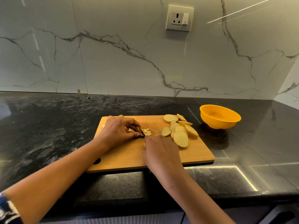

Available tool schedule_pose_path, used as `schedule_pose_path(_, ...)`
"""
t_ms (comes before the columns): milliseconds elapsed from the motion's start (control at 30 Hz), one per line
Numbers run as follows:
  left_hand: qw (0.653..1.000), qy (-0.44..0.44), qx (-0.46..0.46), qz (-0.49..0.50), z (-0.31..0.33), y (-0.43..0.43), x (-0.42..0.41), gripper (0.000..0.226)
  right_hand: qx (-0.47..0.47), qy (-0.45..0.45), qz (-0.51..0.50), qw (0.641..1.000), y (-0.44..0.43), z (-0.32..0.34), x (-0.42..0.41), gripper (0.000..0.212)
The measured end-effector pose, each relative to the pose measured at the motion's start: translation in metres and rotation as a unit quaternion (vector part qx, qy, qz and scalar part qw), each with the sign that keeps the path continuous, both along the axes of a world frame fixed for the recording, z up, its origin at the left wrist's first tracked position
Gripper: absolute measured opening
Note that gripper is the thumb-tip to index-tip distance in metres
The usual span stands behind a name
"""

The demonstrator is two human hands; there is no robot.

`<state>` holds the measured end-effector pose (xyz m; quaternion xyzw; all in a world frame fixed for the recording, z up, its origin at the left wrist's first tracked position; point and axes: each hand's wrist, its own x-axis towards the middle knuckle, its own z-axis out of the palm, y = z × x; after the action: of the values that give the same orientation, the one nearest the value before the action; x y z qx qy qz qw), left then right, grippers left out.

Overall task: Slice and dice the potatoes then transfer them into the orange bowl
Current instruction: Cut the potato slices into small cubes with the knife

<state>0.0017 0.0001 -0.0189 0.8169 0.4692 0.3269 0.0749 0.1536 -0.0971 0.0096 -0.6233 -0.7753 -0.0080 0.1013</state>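
**Dicing at the Board, Slices Heaped Alongside**

Veined marble wall (113,62) at the back. Black stone desk (48,126) below it. Wooden cutting board (129,159) flat near the desk's front edge, about midway along. Orange bowl (220,116) upright toward the desk's far right corner, just off the board's far right corner, not touching it. Left hand (116,131) over the board's far left part, fingers curled down and pinching cut potato pieces (146,132) against the wood. Right hand (161,152) near the board's middle, fingers closed over a knife (142,132), handle hidden beneath the hand. Potato slices (180,131) in an overlapping heap on the board's far right part, just beside the right hand. Small pale pieces loose between the two hands, dark blade tip among them. White socket (179,18) high on the wall.
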Motion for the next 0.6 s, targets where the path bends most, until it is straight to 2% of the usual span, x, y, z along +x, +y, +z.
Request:
schedule_pose_path(167,1.0,0.008,0.013,0.004,-0.001,0.001,0.0,0.026,-0.022,-0.026,0.02,0.999,-0.016,0.004,0.006,0.022)
schedule_pose_path(333,0.999,0.039,0.023,0.013,-0.001,0.0,-0.001,0.025,-0.039,-0.001,0.04,0.998,-0.044,0.017,0.038,0.034)
schedule_pose_path(433,0.999,0.022,0.034,0.016,0.001,-0.002,0.0,0.025,0.015,0.038,0.005,0.999,-0.046,0.026,0.056,0.04)
schedule_pose_path(533,1.0,-0.002,0.004,-0.003,0.005,-0.003,0.003,0.03,0.084,0.053,-0.064,0.993,-0.022,0.02,0.063,0.041)
schedule_pose_path(600,0.998,0.035,-0.017,-0.049,0.009,-0.002,0.008,0.039,0.1,0.063,-0.091,0.989,-0.004,0.011,0.062,0.041)
